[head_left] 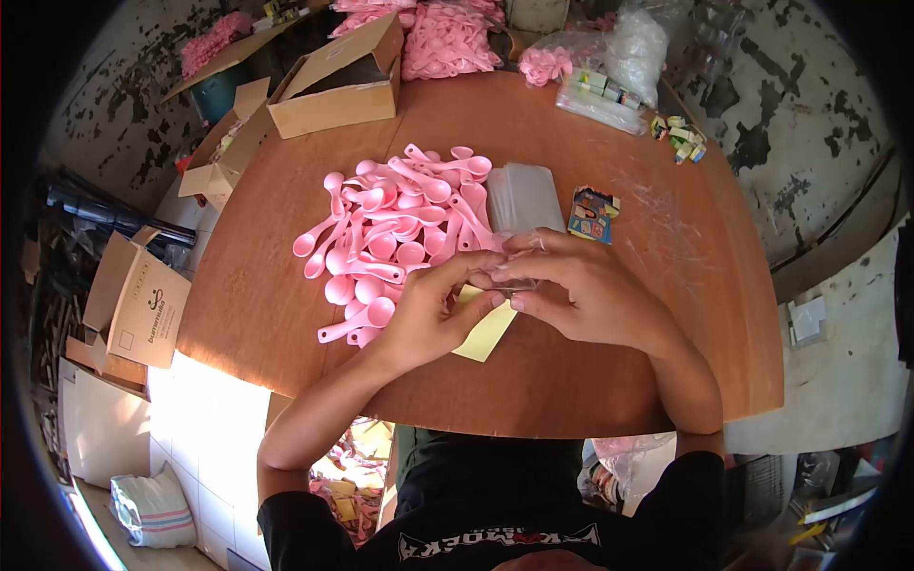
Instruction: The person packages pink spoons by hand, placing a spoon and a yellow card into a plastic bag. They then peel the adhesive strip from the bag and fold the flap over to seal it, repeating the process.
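Both my hands meet over the wooden table, right of a heap of pink spoons. Between the fingertips of my left hand and my right hand is a clear plastic bag, partly hidden by the fingers. The fingers of each hand are bent and pinching at it. A yellow paper lies beneath the hands, its upper part covered by them. Just beyond my fingers rests a stack of clear plastic bags. Small printed cards lie to its right.
On the wooden table, an open cardboard box stands at the back left. Bags of pink pieces are at the back. Small boxes lie at the back right. Another carton stands left of the table.
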The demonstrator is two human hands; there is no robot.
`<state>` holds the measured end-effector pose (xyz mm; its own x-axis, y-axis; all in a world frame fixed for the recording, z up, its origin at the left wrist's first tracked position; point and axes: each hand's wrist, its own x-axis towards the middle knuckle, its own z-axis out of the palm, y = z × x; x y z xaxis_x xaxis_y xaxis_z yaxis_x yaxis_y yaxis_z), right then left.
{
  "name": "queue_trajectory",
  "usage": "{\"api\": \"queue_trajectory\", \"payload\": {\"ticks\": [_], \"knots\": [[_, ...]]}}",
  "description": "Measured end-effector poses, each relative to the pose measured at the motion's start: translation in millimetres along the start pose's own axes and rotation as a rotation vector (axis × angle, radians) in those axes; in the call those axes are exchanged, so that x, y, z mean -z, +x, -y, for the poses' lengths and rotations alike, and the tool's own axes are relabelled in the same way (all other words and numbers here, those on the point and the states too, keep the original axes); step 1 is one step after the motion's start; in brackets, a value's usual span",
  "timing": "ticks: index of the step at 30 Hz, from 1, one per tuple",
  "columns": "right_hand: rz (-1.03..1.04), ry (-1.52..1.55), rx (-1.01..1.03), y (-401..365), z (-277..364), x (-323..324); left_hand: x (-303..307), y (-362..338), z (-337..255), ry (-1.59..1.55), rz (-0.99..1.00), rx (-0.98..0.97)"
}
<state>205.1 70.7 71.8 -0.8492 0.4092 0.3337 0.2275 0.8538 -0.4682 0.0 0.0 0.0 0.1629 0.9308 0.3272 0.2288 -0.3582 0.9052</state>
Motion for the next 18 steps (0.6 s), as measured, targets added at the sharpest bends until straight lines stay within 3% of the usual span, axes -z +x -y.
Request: {"api": "queue_trajectory", "payload": {"ticks": [2,11,18], "knots": [[-0.026,0.005,-0.044,0,1,2,-2,0,-2,-0.114,-0.035,-0.062],[0.005,0.038,-0.094,-1,7,14,1,1,-9,0.015,-0.023,-0.074],[-0.030,0.038,-0.028,0,6,12,1,2,-3,-0.055,-0.049,-0.112]]}}
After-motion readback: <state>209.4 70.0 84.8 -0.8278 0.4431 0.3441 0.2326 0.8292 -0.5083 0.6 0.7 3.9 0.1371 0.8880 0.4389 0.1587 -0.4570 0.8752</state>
